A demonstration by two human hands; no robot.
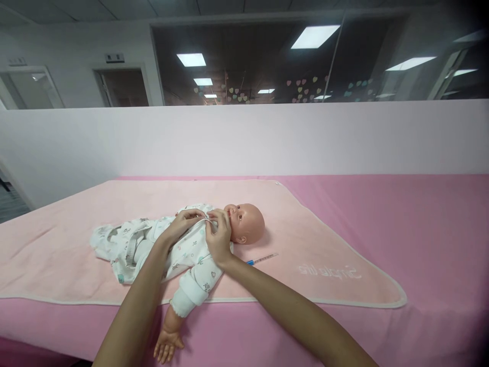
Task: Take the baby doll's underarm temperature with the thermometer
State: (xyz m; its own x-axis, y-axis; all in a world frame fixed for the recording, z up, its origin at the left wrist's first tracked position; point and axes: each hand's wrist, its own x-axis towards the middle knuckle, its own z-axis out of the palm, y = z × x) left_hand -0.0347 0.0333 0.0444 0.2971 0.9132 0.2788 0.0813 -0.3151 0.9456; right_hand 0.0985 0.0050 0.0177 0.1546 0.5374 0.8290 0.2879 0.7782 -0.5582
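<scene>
A baby doll (246, 223) lies on its back on a pale pink blanket (313, 239), head to the right. It wears a white printed romper (183, 252). My left hand (182, 223) pinches the romper's fabric at the doll's chest near the neck. My right hand (218, 235) pinches the collar edge just below the doll's chin, close against the left hand. The doll's bare hand (168, 346) reaches over the blanket's near edge. A thin thermometer (262, 260) with a blue end lies on the blanket beside my right wrist.
The blanket covers a darker pink table surface (420, 229). A white partition wall (244, 137) stands behind the table, with dark glass windows above it.
</scene>
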